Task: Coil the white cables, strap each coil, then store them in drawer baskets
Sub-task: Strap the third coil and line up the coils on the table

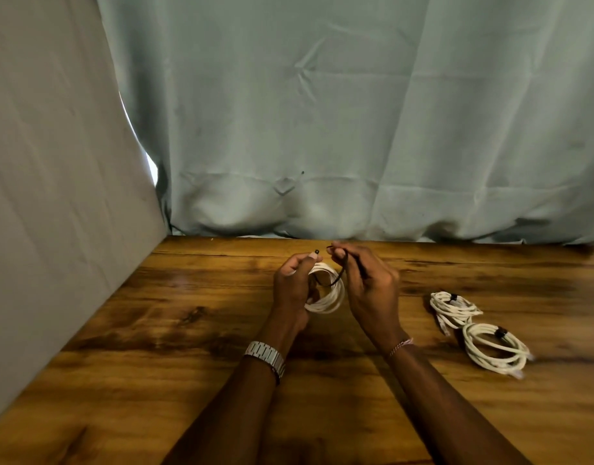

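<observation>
- left hand (293,285) is gripping the white cable coil (325,292), fingers curled round its left side, holding it upright above the wooden table (194,330); its thumb and forefinger are also pinching one end of the black strap (335,278) near the top of the coil
- right hand (369,283) is pinching the other end of the black strap, fingers curled; the strap is looping down through the coil's centre and back up to the fingertips; the two strap ends are sitting close together but apart, just above the coil
- coil in hand is sitting mid-table, toward the far edge
- two more coils are lying flat on the table at right, well apart from the hands; far strapped coil (451,305) and near strapped coil (495,350) are each wearing a black band; they are lying just beside each other, edges looking as if touching
- metal watch (265,357) is sitting on the left wrist; thin bracelet (401,345) on the right wrist
- grey-green curtain (356,112) is hanging behind the table's far edge; pale cloth panel (54,179) is running along the left side
</observation>
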A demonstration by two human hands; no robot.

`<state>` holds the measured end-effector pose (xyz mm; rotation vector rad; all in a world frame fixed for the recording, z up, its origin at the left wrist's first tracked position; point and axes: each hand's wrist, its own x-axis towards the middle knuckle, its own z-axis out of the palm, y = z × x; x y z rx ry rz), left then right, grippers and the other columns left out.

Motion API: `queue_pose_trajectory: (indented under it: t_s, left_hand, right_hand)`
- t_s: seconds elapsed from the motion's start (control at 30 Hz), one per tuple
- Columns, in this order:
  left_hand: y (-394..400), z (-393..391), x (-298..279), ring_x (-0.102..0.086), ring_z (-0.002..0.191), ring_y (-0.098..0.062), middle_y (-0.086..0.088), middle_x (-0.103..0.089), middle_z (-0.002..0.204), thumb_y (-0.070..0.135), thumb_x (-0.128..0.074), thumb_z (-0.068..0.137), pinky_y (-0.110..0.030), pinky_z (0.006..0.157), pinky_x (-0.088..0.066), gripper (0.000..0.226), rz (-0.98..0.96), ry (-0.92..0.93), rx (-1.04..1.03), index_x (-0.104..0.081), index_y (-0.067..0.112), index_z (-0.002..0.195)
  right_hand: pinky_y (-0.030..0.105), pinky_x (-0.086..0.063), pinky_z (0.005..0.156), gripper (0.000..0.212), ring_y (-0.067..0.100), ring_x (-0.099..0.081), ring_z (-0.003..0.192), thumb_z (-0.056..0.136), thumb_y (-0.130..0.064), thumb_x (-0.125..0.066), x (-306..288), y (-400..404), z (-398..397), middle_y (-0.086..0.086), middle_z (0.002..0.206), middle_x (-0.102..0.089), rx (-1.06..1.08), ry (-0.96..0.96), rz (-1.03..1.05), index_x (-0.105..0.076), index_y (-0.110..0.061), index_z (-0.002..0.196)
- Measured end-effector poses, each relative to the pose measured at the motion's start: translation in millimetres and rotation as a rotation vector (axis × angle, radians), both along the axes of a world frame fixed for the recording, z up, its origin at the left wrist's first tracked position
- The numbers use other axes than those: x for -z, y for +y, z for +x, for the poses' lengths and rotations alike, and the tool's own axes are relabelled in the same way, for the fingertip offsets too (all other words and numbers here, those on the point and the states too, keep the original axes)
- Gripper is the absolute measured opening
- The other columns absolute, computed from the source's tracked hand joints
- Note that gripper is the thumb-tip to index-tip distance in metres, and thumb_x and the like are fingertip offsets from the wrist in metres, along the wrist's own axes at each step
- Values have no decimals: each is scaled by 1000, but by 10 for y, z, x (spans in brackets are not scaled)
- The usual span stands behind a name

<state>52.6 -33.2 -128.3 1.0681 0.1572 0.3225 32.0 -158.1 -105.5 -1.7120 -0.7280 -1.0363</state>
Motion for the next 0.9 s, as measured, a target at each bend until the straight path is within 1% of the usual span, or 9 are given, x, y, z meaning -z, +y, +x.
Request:
queue_pose_trajectory:
  t_s: [0.07, 0.17, 0.27, 0.4, 0.5, 0.57, 0.67, 0.8, 0.9]
  left_hand:
    - [-4, 6, 4, -62, 74, -26, -14, -70, 85, 10, -64, 93, -26, 63, -50, 14, 5, 4, -12, -72, 12, 81]
    - [-20, 7, 2, -63, 75, -24, -13, -70, 83, 9, -64, 93, -30, 68, -50, 17, 3, 6, -28, -72, 13, 79]
    - [-22, 10, 11, -62, 71, -21, -10, -70, 78, 9, -65, 92, -28, 67, -48, 20, 15, 1, -51, -73, 15, 75]
    - [-36, 7, 15, -64, 73, -20, -8, -71, 79, 10, -66, 92, -29, 68, -50, 11, 33, -28, -65, -74, 10, 84]
    - [-46, -7, 16, -62, 67, -15, -3, -70, 73, 11, -66, 92, -24, 60, -49, 9, 69, -18, -88, -72, 7, 88]
    - [-55, -8, 24, -58, 62, -13, -1, -67, 68, 13, -67, 91, -22, 53, -43, 9, 105, -17, -114, -72, 9, 84]
    - [-66, -4, 33, -50, 50, -13, -2, -59, 59, 14, -68, 91, -20, 45, -37, 14, 147, -14, -146, -70, 12, 77]
    - [-63, 3, 42, -53, 58, -17, -5, -61, 66, 17, -69, 90, -25, 51, -38, 14, 161, -45, -152, -71, 10, 78]
    - [-72, 7, 48, -51, 56, -17, -6, -61, 66, 19, -70, 89, -24, 50, -36, 17, 180, -39, -165, -71, 3, 82]
  right_hand:
    - [30, -58, 83, 15, 10, -71, 96, 91, 3, -68, 20, -17, 11, 3, 103, -76, 43, -23, -23, -75, -3, 104]
    - [28, -57, 88, 21, 9, -70, 100, 85, 10, -73, 49, -28, 20, 5, 106, -75, 35, -22, -36, -76, -2, 102]
    - [27, -57, 91, 24, 8, -70, 104, 84, 11, -73, 95, 10, 17, 6, 108, -75, 23, -25, -46, -76, -1, 104]
    - [31, -56, 94, 27, 13, -68, 108, 82, 14, -73, 158, 39, 16, 9, 111, -73, -41, -16, -74, -76, -1, 105]
    - [27, -53, 94, 29, 14, -66, 108, 80, 16, -72, 187, 42, 23, 10, 110, -71, -25, -17, -91, -76, -2, 103]
    - [22, -51, 94, 28, 13, -66, 107, 80, 15, -72, 201, 43, 19, 9, 110, -71, -25, -20, -87, -77, -1, 103]
    - [20, -50, 95, 26, 12, -66, 108, 82, 14, -71, 232, 38, 21, 9, 112, -71, -38, -9, -88, -76, 0, 104]
    - [23, -52, 95, 27, 11, -66, 111, 83, 13, -71, 265, 59, 36, 8, 114, -71, -41, 8, -88, -76, 0, 107]
    - [21, -51, 96, 27, 8, -65, 110, 83, 13, -71, 258, 57, 35, 7, 113, -71, -27, 10, -76, -76, 0, 106]
